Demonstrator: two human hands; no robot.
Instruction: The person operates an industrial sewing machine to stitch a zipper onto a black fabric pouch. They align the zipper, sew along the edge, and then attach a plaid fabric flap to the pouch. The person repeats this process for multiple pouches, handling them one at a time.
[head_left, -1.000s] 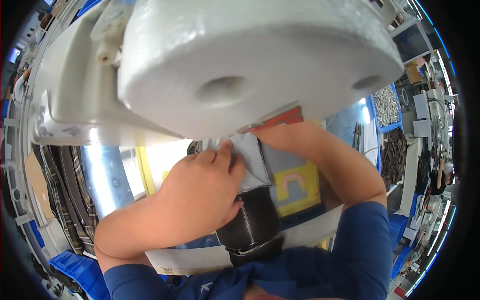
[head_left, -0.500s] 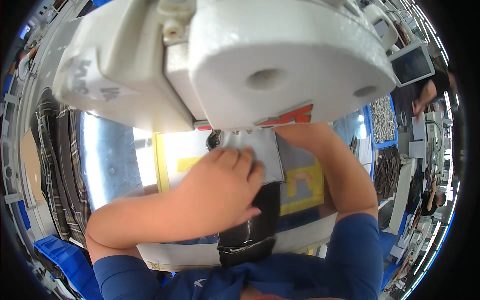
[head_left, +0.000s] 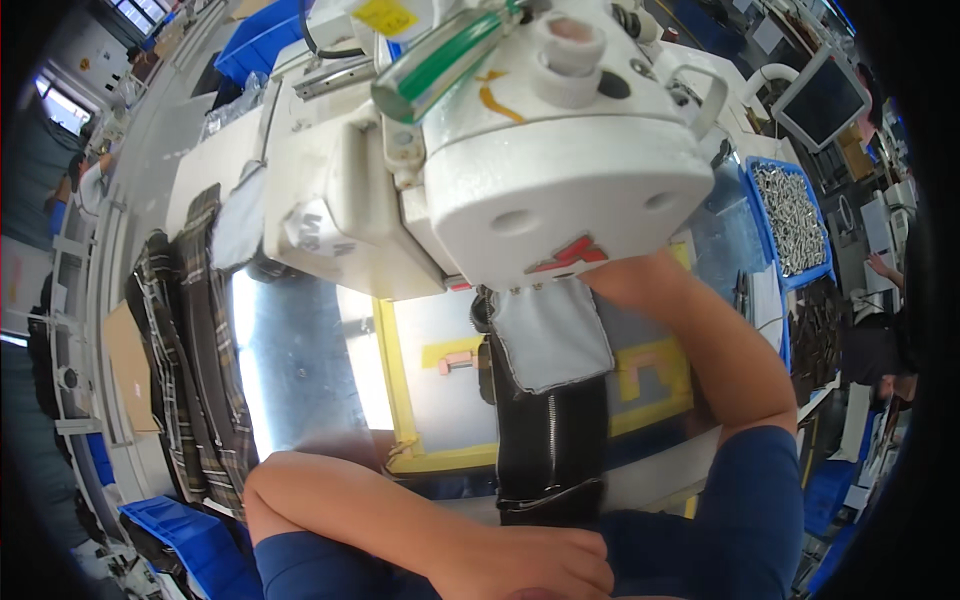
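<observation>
A black cloth strip with a metal zipper (head_left: 552,440) runs from under the white sewing machine head (head_left: 570,200) toward my body. On its far part lies a pale grey fabric piece (head_left: 553,340) with stitched dark edges, its far end beneath the head. My right hand (head_left: 635,282) is at the far right corner of this grey piece, its fingers hidden behind the machine head. Close to my body, at the lower edge, is my left hand (head_left: 540,562), its fingers curled together and apart from the grey piece; whatever they hold is hidden.
Yellow tape (head_left: 400,400) frames the work plate. Plaid and dark garments (head_left: 190,360) hang at the left, above a blue bin (head_left: 185,545). On the right stands a blue tray (head_left: 790,220) of small metal parts. A green-handled screwdriver (head_left: 440,70) lies atop the machine.
My left hand has left the grey fabric piece and come back toward my body. The right hand stays by the machine head. The view has shifted, showing more of the machine's top.
</observation>
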